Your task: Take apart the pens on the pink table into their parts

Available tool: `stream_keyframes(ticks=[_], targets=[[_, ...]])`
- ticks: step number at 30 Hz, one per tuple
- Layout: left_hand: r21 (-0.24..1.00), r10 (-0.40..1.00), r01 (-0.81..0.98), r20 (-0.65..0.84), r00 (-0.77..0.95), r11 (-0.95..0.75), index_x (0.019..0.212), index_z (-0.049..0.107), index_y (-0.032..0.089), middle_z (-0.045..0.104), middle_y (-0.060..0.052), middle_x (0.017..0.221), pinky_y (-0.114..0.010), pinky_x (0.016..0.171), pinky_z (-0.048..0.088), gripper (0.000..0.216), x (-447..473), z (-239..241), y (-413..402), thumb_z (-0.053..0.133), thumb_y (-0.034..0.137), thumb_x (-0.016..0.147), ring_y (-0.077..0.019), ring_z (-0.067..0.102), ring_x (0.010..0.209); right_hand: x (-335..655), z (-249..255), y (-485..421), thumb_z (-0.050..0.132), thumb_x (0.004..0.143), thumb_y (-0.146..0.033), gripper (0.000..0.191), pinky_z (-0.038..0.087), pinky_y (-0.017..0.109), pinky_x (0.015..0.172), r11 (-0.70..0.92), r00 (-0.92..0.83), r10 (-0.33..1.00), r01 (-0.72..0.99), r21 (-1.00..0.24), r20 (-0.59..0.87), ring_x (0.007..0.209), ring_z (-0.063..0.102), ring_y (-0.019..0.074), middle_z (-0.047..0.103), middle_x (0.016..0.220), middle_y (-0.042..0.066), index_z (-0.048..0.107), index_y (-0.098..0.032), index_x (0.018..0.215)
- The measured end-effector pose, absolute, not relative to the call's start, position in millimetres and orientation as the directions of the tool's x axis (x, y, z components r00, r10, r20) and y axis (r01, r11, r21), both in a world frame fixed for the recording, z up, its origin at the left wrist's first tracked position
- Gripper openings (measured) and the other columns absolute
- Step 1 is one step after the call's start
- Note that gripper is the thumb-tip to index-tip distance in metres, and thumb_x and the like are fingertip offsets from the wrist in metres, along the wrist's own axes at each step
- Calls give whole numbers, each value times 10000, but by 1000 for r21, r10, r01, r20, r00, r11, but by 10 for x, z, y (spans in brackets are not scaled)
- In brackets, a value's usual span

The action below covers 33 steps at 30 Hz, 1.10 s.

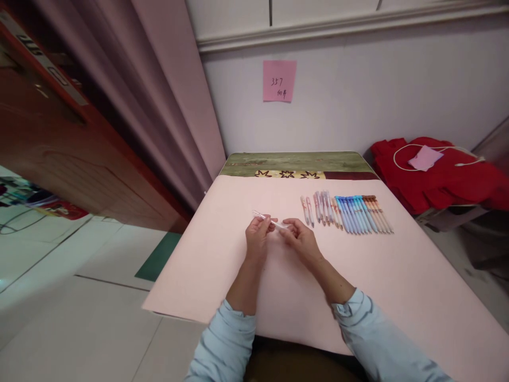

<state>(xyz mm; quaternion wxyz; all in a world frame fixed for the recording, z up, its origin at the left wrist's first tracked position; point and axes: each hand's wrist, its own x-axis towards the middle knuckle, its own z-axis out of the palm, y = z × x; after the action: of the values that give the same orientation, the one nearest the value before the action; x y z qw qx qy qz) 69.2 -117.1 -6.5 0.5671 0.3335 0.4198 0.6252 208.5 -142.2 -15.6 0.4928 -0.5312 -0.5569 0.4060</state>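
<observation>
Between my two hands is a slim, whitish, partly clear pen (277, 224), held above the pale pink table cover. My left hand (258, 233) pinches it near its clear upper end, which sticks out to the upper left. At the other end, the fingers of my right hand (300, 237) close on the pen; its tip is mostly hidden by them. To the right of my hands lies a row of pens (352, 215), side by side, in white, blue and orange-brown tones. Two pale pens (307, 211) lie slightly apart at the row's left end.
The pink cover (214, 254) spreads over a table with a green far edge (294, 159). Behind it is a wall with a pink note (279, 80). Red cloth (449, 180) with a white cable sits at right. A wooden door (87, 138) and curtain stand at left.
</observation>
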Motion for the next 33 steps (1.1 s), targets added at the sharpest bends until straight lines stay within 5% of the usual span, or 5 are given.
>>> stream_keyframes(ticks=[14, 19, 23, 29, 33], targets=[[925, 992, -380, -43, -119, -5, 901, 665, 138, 727, -74, 845, -269, 738, 457, 290, 691, -70, -1174, 745, 368, 742, -110, 593, 681, 2085, -160, -1418, 421, 929, -571, 468, 490, 268, 598, 70, -1, 997, 173, -982, 71, 583, 608, 153, 662, 670, 29, 650, -196, 767], [926, 991, -377, -50, -122, 1, 909, 664, 144, 728, -74, 857, -267, 745, 453, 284, 687, -84, -1181, 739, 366, 749, -112, 597, 698, 2083, -151, -1423, 632, 817, -547, 342, 475, 251, 576, 119, 17, 992, 238, -964, 127, 578, 590, 148, 657, 681, -2, 646, -212, 885], [932, 994, -361, -32, -103, -7, 921, 664, 144, 729, -80, 869, -282, 754, 459, 288, 683, -92, -1187, 727, 375, 761, -121, 599, 702, 2077, -148, -1424, 395, 931, -590, 503, 493, 270, 586, 52, 3, 999, 166, -985, 53, 568, 607, 159, 666, 659, 34, 647, -195, 748], [935, 995, -355, -19, -101, -18, 920, 656, 149, 727, -73, 855, -286, 766, 464, 286, 683, -85, -1186, 722, 379, 765, -132, 613, 721, 2080, -137, -1422, 645, 812, -542, 336, 465, 242, 556, 104, 2, 994, 197, -975, 107, 555, 578, 141, 644, 645, -8, 623, -207, 807], [938, 995, -347, -21, -95, -13, 899, 653, 151, 723, -66, 825, -284, 762, 464, 271, 681, -81, -1193, 716, 380, 770, -133, 607, 712, 2083, -121, -1426, 478, 911, -561, 438, 479, 255, 586, 68, -22, 998, 185, -980, 65, 559, 591, 144, 642, 626, 11, 629, -199, 716]])
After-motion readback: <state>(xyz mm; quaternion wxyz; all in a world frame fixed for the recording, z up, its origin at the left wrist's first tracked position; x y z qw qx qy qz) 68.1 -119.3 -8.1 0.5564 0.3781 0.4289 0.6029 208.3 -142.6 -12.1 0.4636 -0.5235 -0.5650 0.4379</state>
